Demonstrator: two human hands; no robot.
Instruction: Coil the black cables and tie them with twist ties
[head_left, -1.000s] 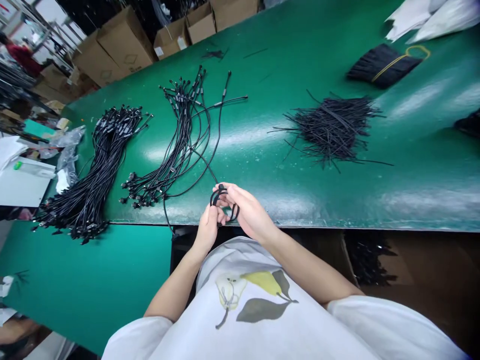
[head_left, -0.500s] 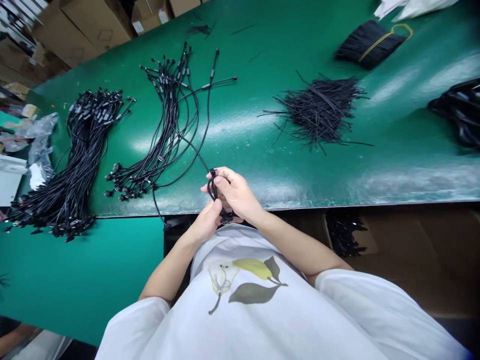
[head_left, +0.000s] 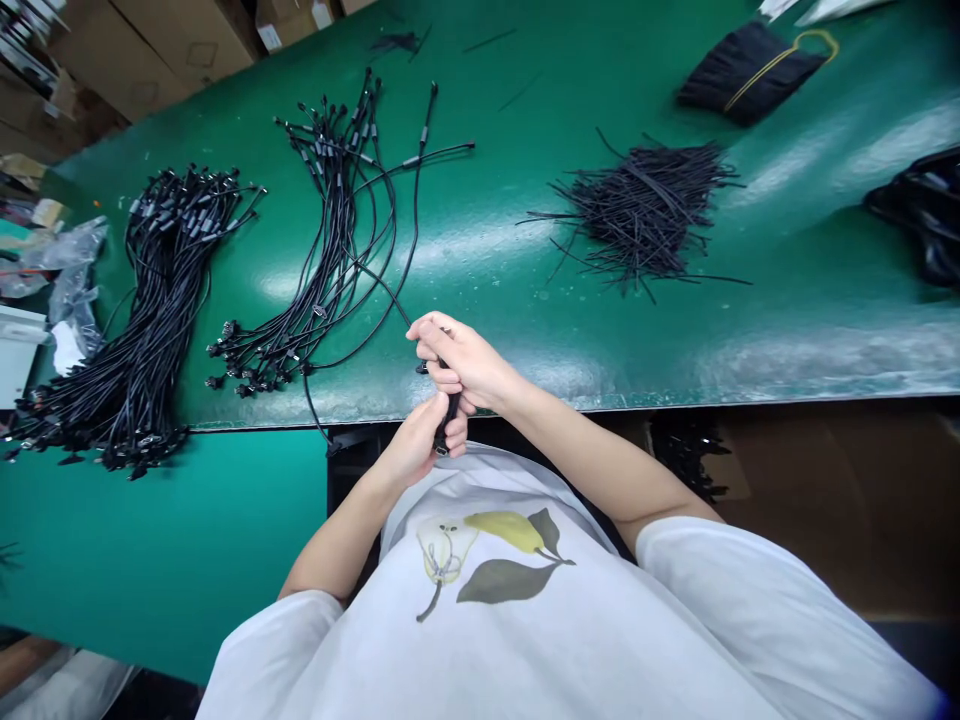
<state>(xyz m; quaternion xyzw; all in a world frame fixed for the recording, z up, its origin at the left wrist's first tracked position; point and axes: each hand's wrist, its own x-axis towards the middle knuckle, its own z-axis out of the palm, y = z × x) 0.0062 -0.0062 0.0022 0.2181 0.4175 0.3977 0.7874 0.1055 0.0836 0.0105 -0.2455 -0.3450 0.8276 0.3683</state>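
**A:** What do we find in the hands?

**B:** We see the right hand [head_left: 463, 365] clenched around a gathered black cable [head_left: 449, 414], and the left hand [head_left: 412, 445] closed on its lower end. The hands touch each other, right at the near edge of the green tabletop [head_left: 510, 290].

**A:** And around them?

**B:** We count a middle cable bundle [head_left: 334, 245] just beyond the hands and a larger cable bundle [head_left: 165, 310] to its left. A thin strand [head_left: 382, 290] reaches from the middle bundle toward the hands, though we cannot tell whether it joins the gathered cable. Further right lies a loose pile of thin black strands [head_left: 637, 215], and near the far edge sits a black sheaf [head_left: 746, 72] tied with a yellow band.

**A:** What of the surface and the room?

**B:** We find the tabletop glossy, with pale glare along its near half. A lower teal tabletop [head_left: 157, 550] sits beyond its near edge on the left. Cardboard boxes [head_left: 154, 45] stand past the far edge, and clear plastic bags [head_left: 71, 265] lie by the left edge.

**A:** Any writing?

**B:** We spot a white label [head_left: 268, 37] on one box, but it is too small for us to read.
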